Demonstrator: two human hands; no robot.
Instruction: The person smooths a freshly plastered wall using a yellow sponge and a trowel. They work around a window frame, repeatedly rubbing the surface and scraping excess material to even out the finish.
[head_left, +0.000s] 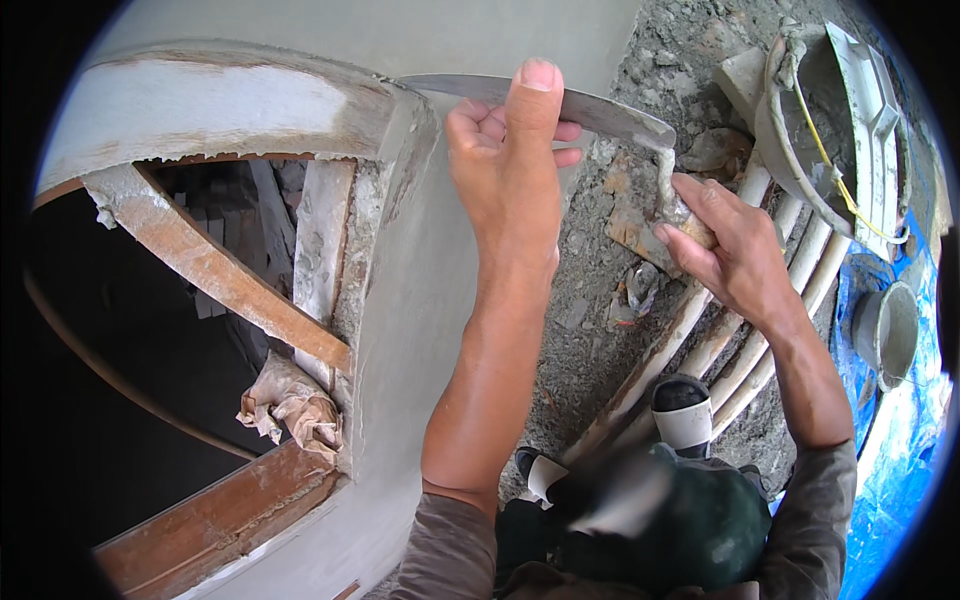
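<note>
My right hand [735, 250] is closed around the handle [690, 222] of a long-bladed plastering trowel. The trowel's metal blade [620, 118] reaches leftward, its far end by the upper corner of a window opening, against the smooth grey plastered wall [410, 330]. My left hand [510, 150] is at the middle of the blade, thumb stretched up across it and the other fingers curled below. Part of the blade is hidden behind the thumb, as is the exact contact of the curled fingers.
At left, a curved wooden frame [210, 265] surrounds a dark opening; crumpled paper [292, 405] sits in its lower corner. To the right lie several poles [690, 330], a mortar-stained basin [800, 160], a bucket [886, 335] and a blue tarp [905, 480]. Rubble covers the ground [580, 350].
</note>
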